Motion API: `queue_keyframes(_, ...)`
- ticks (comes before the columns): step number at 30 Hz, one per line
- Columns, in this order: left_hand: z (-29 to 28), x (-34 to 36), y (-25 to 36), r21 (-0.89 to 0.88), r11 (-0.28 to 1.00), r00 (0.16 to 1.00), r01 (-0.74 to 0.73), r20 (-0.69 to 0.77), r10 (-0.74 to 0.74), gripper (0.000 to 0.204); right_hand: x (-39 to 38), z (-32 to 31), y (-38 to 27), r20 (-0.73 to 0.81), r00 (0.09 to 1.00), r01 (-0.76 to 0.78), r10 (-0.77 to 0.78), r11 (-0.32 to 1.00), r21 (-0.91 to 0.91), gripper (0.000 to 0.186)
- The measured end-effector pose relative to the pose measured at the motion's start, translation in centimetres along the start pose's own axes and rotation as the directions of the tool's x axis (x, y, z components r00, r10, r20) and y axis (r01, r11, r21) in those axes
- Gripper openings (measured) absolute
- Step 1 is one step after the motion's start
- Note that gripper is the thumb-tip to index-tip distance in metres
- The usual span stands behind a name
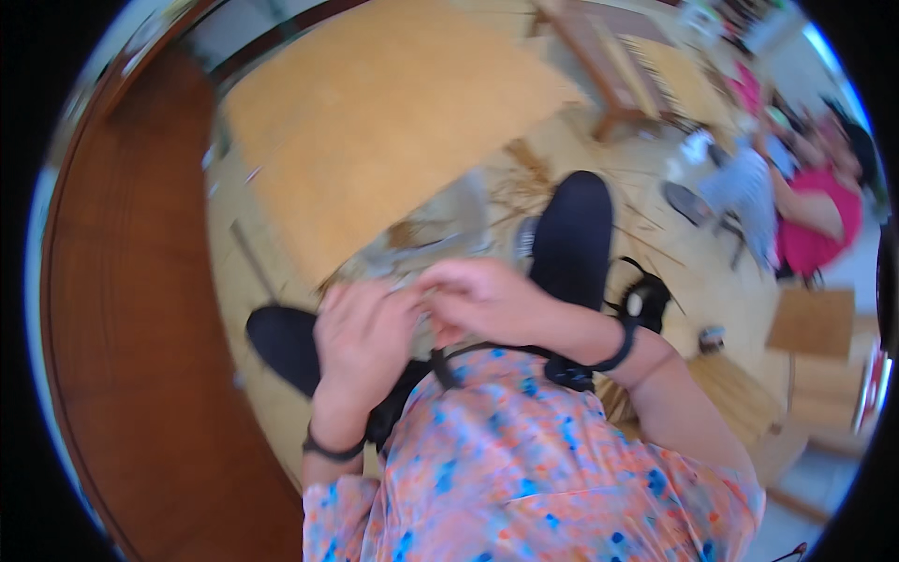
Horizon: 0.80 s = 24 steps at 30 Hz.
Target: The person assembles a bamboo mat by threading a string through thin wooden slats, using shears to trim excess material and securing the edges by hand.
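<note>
My left hand [367,337] and my right hand [487,304] meet in front of my waist, their curled fingertips pressed together. Whatever lies between the fingers is hidden and blurred. Just below them, a dark strip [442,368] hangs against my patterned shirt; I cannot tell whether either hand touches it. Beyond my hands, a large flat tan panel [393,122] spreads out. Partly under its near edge sits a clear plastic bin [465,214] with brownish material in it.
Thin brown strips [529,173] lie scattered on the floor. A reddish-brown wooden surface [140,328] runs along my left. At the far right a person in a pink top [824,220] sits near a wooden bench [599,70]. A black bag-like object [646,298] lies beside my right leg.
</note>
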State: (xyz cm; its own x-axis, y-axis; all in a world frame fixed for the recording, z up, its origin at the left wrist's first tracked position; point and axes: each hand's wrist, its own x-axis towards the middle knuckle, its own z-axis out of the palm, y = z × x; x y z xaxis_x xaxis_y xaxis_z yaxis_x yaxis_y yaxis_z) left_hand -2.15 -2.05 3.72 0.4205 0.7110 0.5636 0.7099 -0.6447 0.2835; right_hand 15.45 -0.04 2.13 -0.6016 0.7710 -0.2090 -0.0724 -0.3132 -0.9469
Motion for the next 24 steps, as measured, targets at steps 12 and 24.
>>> queue_keyframes(12,0.9,0.0,0.8,0.053,0.998,0.993,-0.03,0.117,0.023,0.016,-0.3,-0.8,1.3,-0.065,0.981,0.16,-0.183,0.951,-0.264,0.009)
queue_keyframes(24,1.6,-0.3,1.5,0.082,0.985,0.982,0.151,0.099,-0.159,0.017,-0.1,-0.7,2.1,-0.137,0.913,0.318,-0.383,0.882,-0.347,0.006)
